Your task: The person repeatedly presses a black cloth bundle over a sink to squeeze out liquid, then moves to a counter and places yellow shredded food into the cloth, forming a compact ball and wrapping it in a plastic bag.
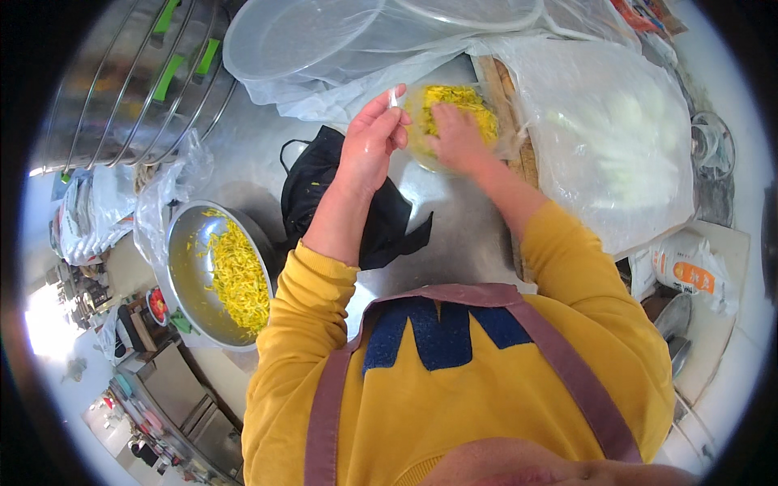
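My left hand [374,133] pinches a small piece of clear plastic film between thumb and fingers, above the steel table. To its right, my right hand [456,135] lies with spread fingers on shredded yellow-green food [453,94] heaped in a clear plastic bag or wrap. What vessel lies under the plastic cannot be told. A black cloth [389,225] with a strap lies beneath and beside my left forearm. At the left, a large steel bowl [188,285] holds more of the yellow shreds [240,279].
A wooden board [524,146] stands right of my right hand, beside a large plastic-covered bundle [614,133]. Plastic-covered round tubs [298,36] line the far side. A wire rack [152,85] with green tags is at upper left. A white bag [693,267] lies at right.
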A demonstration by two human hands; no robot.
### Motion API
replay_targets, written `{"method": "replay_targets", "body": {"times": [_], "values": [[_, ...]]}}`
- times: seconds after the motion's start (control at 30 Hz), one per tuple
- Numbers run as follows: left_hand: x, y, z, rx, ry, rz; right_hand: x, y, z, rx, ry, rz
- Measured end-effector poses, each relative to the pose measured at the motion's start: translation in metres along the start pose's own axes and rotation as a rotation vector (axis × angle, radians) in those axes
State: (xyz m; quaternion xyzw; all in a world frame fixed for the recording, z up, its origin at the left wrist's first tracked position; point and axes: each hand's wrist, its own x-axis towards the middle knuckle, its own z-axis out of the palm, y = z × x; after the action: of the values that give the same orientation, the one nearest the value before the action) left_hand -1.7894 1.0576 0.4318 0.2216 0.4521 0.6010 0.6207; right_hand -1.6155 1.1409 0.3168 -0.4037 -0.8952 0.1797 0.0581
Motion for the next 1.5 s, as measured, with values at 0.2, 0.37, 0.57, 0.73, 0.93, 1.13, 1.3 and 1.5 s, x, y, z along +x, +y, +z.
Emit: {"method": "replay_targets", "body": {"times": [0.2,0.37,0.57,0.73,0.93,1.13,1.3,1.5], "values": [[-0.009,-0.005,-0.007,0.007,0.048,0.006,0.018,-0.046,0.033,-0.081,0.195,-0.298],[-0.015,0.005,-0.016,0.011,0.075,-0.008,0.015,-0.023,-0.010,-0.029,-0.055,-0.263],[0.007,0.013,-0.007,0.111,-0.040,0.067,0.013,-0.004,-0.066,0.043,0.146,-0.159],[0.000,0.002,-0.027,0.767,0.135,0.343,0.006,0.007,-0.053,-0.071,0.218,-0.275],[-0.104,-0.050,-0.103,0.982,0.443,0.541,-0.001,-0.010,-0.062,-0.086,0.171,-0.150],[-0.229,-0.109,-0.183,1.235,0.846,0.425,-0.052,-0.095,-0.047,0.314,-0.058,-0.317],[-0.279,-0.132,-0.187,1.667,0.525,0.380,-0.104,-0.148,0.040,0.008,-0.345,-0.667],[-0.265,-0.113,-0.206,1.875,0.448,0.184,-0.103,-0.144,0.057,-0.199,-0.268,-0.634]]}}
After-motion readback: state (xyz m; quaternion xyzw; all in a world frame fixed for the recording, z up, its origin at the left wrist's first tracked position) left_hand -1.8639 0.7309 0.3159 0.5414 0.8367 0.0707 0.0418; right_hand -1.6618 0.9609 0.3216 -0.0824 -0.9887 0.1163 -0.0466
